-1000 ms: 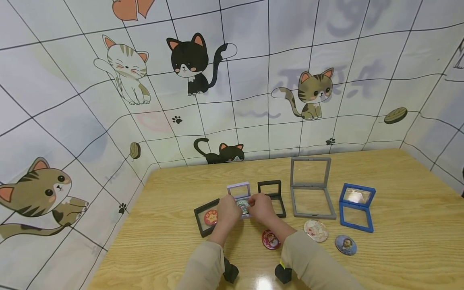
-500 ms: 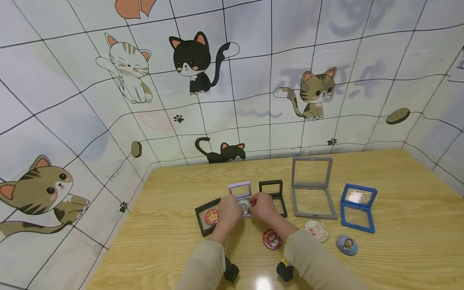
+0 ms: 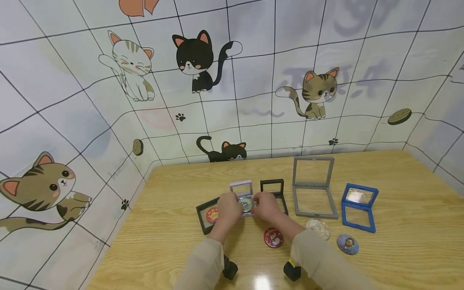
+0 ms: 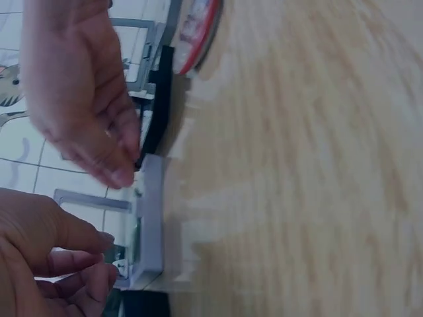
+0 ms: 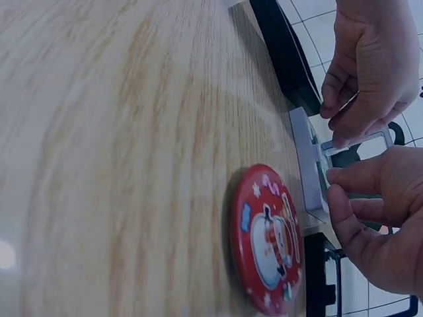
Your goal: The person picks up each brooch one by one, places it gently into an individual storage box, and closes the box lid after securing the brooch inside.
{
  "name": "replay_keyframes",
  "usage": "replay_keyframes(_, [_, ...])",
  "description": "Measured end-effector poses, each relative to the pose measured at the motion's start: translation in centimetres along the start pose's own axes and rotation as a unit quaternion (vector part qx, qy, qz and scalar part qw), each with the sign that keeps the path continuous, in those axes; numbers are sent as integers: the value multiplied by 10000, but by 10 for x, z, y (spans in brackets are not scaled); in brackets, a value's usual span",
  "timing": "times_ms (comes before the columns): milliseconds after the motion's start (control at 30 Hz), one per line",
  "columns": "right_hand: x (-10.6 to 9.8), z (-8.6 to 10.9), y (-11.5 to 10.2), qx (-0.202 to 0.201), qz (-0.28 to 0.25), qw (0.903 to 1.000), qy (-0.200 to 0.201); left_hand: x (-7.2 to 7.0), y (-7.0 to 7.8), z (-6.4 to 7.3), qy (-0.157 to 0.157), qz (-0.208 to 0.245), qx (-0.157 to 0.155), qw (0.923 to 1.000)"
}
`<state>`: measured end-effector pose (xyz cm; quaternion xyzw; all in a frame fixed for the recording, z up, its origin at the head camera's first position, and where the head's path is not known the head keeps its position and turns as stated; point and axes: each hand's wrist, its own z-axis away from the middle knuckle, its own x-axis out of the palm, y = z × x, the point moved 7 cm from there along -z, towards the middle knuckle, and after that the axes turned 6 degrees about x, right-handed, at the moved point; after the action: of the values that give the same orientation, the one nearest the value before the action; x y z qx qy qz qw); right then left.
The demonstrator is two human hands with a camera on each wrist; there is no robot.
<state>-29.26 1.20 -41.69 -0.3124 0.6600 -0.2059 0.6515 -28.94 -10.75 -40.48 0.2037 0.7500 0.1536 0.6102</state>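
A small lilac display frame point(image 3: 241, 184) stands with its lid up at the table's middle, and a round greenish badge point(image 3: 245, 205) lies over its base. My left hand point(image 3: 229, 211) pinches at the badge's left edge with curled fingers; in the left wrist view this hand point(image 4: 56, 261) is right at the frame's rim. On the opposite side, my right hand point(image 3: 267, 207) has thumb and forefinger close together at the badge's right edge. The right wrist view has the right hand point(image 5: 383, 214) beside the lilac frame point(image 5: 305, 155); its exact hold cannot be told.
Left of the hands, a black frame point(image 3: 201, 222) contains a red star badge point(image 3: 212, 215). Open black point(image 3: 272, 181), grey point(image 3: 295, 201) and blue point(image 3: 359, 226) frames stand rightward. A red badge point(image 3: 273, 237), pale badge point(image 3: 318, 229) and blue portrait badge point(image 3: 348, 244) lie nearer.
The greenish badge between the hands shows more of its face and its print looks turned. My right hand has shifted slightly right; my left hand stays beside the badge.
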Motion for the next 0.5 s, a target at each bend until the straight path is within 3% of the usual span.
replay_keyframes(233, [1, 5, 4, 154, 82, 9992, -350, -19, -1, 2, 649, -59, 6, 9979])
replay_keyframes(367, [7, 6, 4, 44, 58, 9989, -466, -22, -5, 0, 725, 101, -162, 9972])
replay_keyframes(500, [9, 7, 1, -83, 193, 9990, -390, -21, -8, -6, 560, 292, -143, 9979])
